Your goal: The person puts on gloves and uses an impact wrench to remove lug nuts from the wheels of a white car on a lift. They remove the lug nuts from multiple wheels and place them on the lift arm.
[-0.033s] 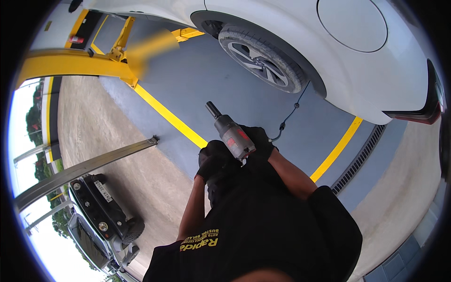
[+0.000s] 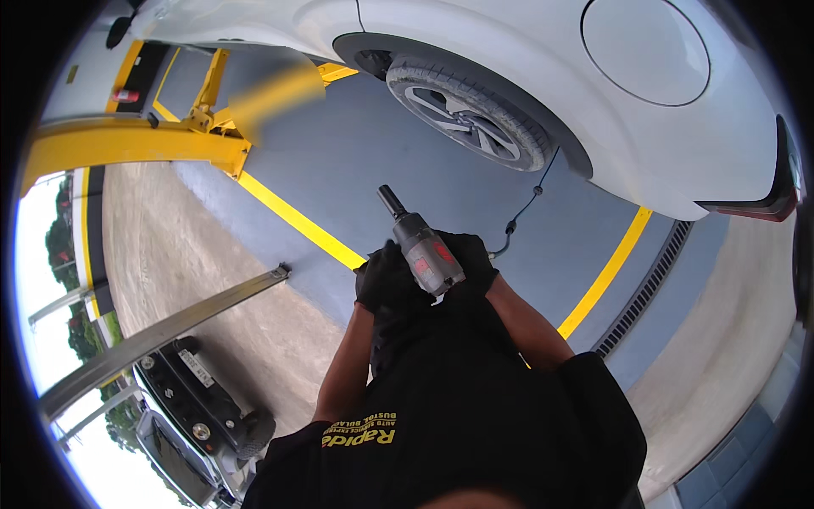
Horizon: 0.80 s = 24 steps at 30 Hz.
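A grey-and-black impact wrench (image 2: 428, 254) with red markings and a long dark socket (image 2: 391, 202) is held in front of my body, the socket pointing up and to the left. My black-gloved right hand (image 2: 468, 261) is closed at the right side of its body; the grip itself is hidden beneath. Against the left side of the tool, my gloved left hand (image 2: 392, 280) has its fingers bent close to the housing, partly out of sight. An air hose (image 2: 512, 229) runs from beside my right hand toward the wheel (image 2: 471, 119) of a white car (image 2: 543, 51).
A yellow lift arm (image 2: 136, 148) extends at the upper left. Yellow lines (image 2: 301, 220) cross the grey-blue floor (image 2: 339, 153), and a drain grate (image 2: 644, 288) lies to the right. At the lower left are a metal beam (image 2: 170, 335) and a parked vehicle (image 2: 199, 399).
The whole view has shifted slightly. My left hand's fingers have risen a little along the wrench's side. The wrench stays in nearly the same pose.
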### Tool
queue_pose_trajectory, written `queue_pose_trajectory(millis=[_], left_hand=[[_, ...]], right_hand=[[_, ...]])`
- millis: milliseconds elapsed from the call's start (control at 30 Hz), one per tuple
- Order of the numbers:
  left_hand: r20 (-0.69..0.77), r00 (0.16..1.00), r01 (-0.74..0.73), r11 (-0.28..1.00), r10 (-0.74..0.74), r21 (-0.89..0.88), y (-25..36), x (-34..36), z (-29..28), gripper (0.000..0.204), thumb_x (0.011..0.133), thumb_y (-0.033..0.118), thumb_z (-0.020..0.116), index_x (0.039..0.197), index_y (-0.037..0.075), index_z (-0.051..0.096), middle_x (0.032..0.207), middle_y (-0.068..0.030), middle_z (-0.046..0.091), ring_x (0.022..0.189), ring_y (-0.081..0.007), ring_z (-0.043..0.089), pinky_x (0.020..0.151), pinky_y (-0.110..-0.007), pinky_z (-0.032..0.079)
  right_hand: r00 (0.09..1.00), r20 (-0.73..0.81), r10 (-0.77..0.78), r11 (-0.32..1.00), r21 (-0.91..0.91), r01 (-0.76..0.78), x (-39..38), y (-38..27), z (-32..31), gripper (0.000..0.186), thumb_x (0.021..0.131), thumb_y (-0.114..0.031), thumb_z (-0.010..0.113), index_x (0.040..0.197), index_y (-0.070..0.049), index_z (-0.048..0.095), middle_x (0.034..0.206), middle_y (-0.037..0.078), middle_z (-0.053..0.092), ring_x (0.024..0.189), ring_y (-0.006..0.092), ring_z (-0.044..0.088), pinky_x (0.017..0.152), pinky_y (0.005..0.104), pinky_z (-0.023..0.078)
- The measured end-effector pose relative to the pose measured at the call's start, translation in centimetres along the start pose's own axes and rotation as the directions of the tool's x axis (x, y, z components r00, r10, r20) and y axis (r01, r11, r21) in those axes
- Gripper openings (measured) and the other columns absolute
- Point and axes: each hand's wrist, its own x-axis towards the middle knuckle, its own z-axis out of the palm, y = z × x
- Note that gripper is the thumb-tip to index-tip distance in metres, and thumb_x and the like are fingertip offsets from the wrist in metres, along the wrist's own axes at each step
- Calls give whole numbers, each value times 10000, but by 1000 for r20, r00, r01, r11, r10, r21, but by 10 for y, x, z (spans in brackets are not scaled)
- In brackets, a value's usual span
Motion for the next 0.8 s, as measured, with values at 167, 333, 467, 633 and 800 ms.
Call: queue_pose_trajectory(millis=[167, 333, 467, 633, 800], left_hand=[[304, 949, 199, 901, -80, -384, 107, 205, -20, 420, 1012, 434, 564, 1190, 54, 567, 1031, -90, 655, 931, -266, 688, 794, -433, 599], [439, 853, 394, 900, -282, -188, 83, 380, -55, 262, 984, 289, 639, 1065, 51, 568, 879, -87, 623, 788, -283, 704, 671, -417, 615], [427, 832, 399, 917, -354, -17, 42, 497, -88, 249, 1004, 281, 602, 1047, 38, 576, 862, -89, 631, 787, -278, 704, 666, -413, 611], [549, 799, 301, 954, -245, -13, 16, 591, -96, 255, 1034, 286, 543, 1046, 34, 583, 876, -87, 649, 773, -259, 701, 660, -401, 609], [775, 627, 273, 953, -74, -130, 4, 649, -103, 317, 1056, 313, 477, 1134, 23, 576, 943, -94, 659, 838, -264, 684, 739, -422, 619]], right_hand=[[961, -275, -38, 778, -612, -144, 84, 46, 33, 481, 782, -274, 748, 1216, -107, 624, 865, 80, 714, 769, 290, 704, 643, 396, 545], [610, -791, -50, 870, -334, -363, 168, 216, 80, 595, 754, -335, 795, 1267, -94, 614, 979, 130, 732, 858, 351, 714, 734, 396, 576], [480, -877, -35, 902, -234, -363, 221, 336, 80, 600, 731, -256, 828, 1271, -93, 621, 964, 108, 739, 846, 288, 732, 753, 330, 572], [419, -888, -191, 891, -336, -306, 268, 432, 50, 646, 689, -267, 857, 1255, -65, 620, 936, 120, 740, 837, 300, 737, 740, 349, 576], [358, -851, -386, 868, -466, -171, 298, 489, 24, 595, 708, -277, 811, 1236, -95, 606, 883, 148, 708, 799, 370, 696, 693, 400, 560]])
